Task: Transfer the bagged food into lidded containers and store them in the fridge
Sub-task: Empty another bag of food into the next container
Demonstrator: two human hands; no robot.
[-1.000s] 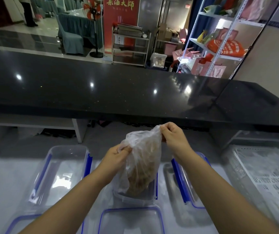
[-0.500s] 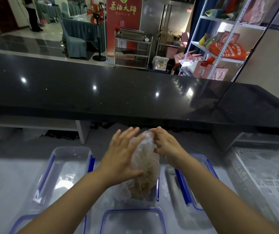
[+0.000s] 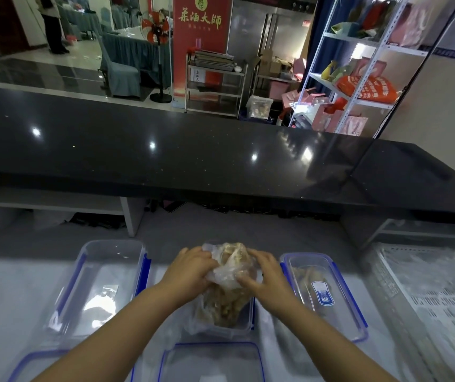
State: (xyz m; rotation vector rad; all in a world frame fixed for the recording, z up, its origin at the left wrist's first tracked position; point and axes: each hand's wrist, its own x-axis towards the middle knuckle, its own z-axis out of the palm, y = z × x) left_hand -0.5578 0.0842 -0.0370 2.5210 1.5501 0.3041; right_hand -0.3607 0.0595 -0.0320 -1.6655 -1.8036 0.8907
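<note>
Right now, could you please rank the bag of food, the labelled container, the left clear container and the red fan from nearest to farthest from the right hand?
1. bag of food: in the centre, gripped by the right hand.
2. labelled container: just to the right of that hand.
3. left clear container: across on the left side.
4. red fan: far back in the room, upper left.

the bag hides most of the middle container, and the food inside is only a tan blur through plastic. the left hand has its fingertips buried in the folds. the bottom edge cuts off a centre lid and a left lid. the white crate runs off the right edge, smeared. the label on the right container is too small to read.
</note>
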